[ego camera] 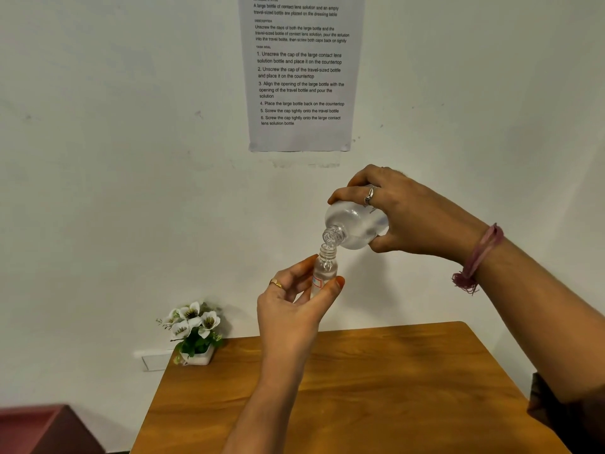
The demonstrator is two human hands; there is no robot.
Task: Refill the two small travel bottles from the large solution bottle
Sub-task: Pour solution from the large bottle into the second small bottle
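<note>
Clear big bottle [357,224] in right hand's [409,217] grip — part full, mouth tipped down-left over upright small bottle [322,273], pinched by left hand [294,309].

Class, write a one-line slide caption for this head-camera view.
Right hand tips the large bottle into the travel bottle held by the left hand.

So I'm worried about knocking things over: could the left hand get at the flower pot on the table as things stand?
Probably not yet. The left hand grips the small bottle under the tilted large bottle. The way down to the flower pot at the table corner looks open, though.
</note>
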